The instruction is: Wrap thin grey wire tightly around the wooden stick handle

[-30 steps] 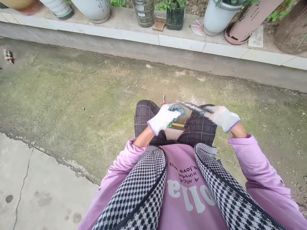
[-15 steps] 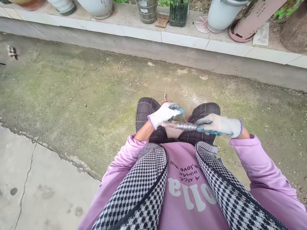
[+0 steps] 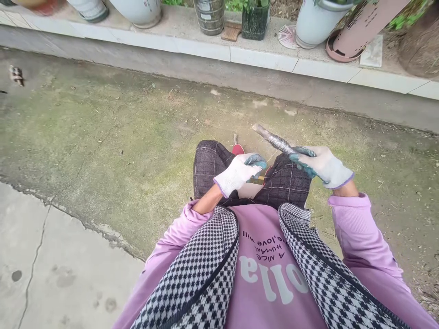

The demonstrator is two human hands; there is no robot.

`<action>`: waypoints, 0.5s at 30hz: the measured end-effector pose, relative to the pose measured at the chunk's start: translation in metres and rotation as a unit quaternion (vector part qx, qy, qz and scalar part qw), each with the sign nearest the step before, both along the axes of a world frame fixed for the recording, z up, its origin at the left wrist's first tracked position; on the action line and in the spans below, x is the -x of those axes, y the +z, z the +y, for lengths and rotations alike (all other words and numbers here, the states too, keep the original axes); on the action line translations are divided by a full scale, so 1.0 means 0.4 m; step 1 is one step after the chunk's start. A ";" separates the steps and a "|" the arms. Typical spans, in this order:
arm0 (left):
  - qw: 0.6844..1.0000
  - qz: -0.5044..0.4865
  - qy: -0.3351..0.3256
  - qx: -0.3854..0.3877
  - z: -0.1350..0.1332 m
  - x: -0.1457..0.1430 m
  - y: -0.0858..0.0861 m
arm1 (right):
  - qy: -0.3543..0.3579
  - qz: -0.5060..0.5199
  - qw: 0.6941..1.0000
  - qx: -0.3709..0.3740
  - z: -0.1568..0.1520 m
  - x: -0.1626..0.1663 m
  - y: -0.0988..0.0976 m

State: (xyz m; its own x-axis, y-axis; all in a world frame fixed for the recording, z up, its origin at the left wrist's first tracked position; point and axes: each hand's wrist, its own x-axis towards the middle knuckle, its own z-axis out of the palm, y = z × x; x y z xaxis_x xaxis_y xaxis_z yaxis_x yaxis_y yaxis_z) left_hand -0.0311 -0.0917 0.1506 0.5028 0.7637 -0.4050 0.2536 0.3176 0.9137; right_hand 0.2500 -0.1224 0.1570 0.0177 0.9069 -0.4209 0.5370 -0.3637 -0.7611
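My right hand [image 3: 320,164], in a white glove with blue-green coated fingers, is wrapped round one end of a wooden stick [image 3: 261,131]. Shiny silver wire [image 3: 280,144] is wound tightly round the stick's middle. The stick slants up and left, its bare end free. My left hand [image 3: 242,170], in a matching glove, is closed above my lap. A faint strand runs between the winding and its fingers, which pinch it. Just below those fingers shows a small yellowish piece [image 3: 261,178]; whether they hold it too I cannot make out.
My knees in checked trousers [image 3: 288,183] are on both sides of my hands. A red shoe [image 3: 238,149] shows past the left knee, with a short stub of wood [image 3: 235,138] beyond. Ahead runs a low tiled ledge [image 3: 260,57] bearing several flowerpots, among them a pink one [image 3: 363,29].
My right hand has moved up and turned, swinging the stick from nearly level to a slant, its free end away from me. My left hand has shifted slightly down and right, apart from the stick.
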 end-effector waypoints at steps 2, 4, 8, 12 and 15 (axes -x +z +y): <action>0.995 -0.034 -0.003 0.095 -0.007 -0.011 -0.017 | -0.043 0.135 0.990 0.008 -0.015 0.007 0.017; 0.988 -0.037 -0.002 0.150 0.000 -0.018 -0.034 | -0.033 0.211 0.977 0.018 -0.028 0.009 0.036; 0.986 -0.017 0.058 0.153 0.049 -0.004 -0.038 | 0.125 0.165 0.972 0.110 -0.038 -0.004 0.067; 0.994 -0.017 0.068 0.090 0.084 0.016 0.001 | 0.242 -0.024 0.964 0.104 -0.033 -0.017 0.053; 0.999 0.000 0.046 0.020 0.066 0.001 0.013 | 0.199 -0.165 0.965 0.045 -0.019 -0.022 0.012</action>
State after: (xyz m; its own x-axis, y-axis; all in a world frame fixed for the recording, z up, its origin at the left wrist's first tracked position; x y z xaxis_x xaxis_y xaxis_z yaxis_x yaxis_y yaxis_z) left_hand -0.0314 -0.0652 0.1556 0.4313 0.7898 -0.4361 0.2224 0.3754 0.8998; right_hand 0.2590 -0.1301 0.1617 -0.1785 0.8296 -0.5290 0.8557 -0.1346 -0.4997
